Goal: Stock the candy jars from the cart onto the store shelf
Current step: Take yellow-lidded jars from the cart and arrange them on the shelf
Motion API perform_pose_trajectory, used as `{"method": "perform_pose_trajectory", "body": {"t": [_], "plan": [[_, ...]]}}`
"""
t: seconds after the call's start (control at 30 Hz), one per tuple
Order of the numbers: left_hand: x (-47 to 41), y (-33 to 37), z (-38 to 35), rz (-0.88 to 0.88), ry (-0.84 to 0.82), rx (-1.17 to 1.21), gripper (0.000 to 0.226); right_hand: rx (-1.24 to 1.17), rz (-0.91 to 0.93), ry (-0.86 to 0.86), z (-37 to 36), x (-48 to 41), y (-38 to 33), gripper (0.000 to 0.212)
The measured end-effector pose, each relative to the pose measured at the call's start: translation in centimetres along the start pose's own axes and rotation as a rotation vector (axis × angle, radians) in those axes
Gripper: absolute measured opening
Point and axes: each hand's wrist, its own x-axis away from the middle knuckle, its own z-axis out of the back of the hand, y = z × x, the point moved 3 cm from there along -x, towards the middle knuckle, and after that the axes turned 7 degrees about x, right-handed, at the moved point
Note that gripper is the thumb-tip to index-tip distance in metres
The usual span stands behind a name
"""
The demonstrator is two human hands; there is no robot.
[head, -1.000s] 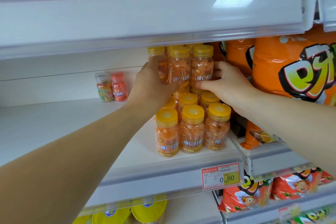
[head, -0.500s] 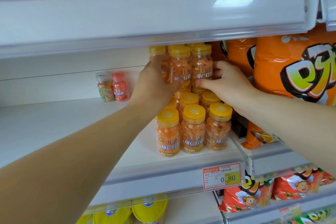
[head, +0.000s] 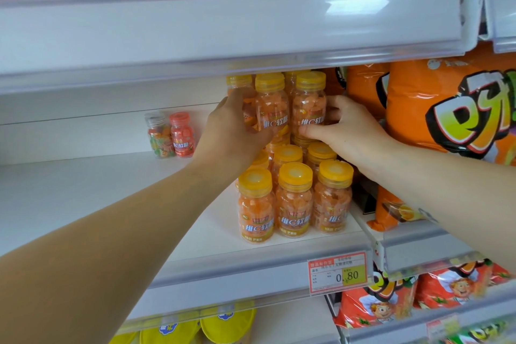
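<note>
Your left grip (head: 237, 128) and right grip (head: 346, 127) are both clamped round the upper jars (head: 272, 103). These stand upright between your grips, on the lids of the lower jars (head: 294, 204) on the shelf (head: 83, 195). Both grips are equally near, so release straight outward.

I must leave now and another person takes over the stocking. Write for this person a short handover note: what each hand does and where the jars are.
Left hand: grips the upper jars from the left.
Right hand: grips them from the right.
Jars: the upper jars seem to rest on the lids of the lower jars, at the right end of the shelf, beside the chip bags.
Done: bottom layer stocked, second layer begun.
Left: release once the stack is steady, then bring more; the cart is not in view.
</note>
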Motion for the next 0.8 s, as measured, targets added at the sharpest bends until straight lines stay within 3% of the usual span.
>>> {"method": "perform_pose_trajectory", "body": {"t": [0.57,0.7,0.8], "plan": [[1.8,0.2,1.4,0.022,0.057,-0.022,0.053,0.008,-0.021,-0.013,0.8,2.0,-0.3,0.063],[4.0,1.2,2.2,0.040,0.008,-0.029,0.046,0.103,-0.046,-0.097,1.6,4.6,-1.0,0.078],[6.6,2.3,3.2,0.041,-0.018,-0.002,0.042,0.151,0.011,-0.149,2.4,7.9,-2.3,0.074]]}}
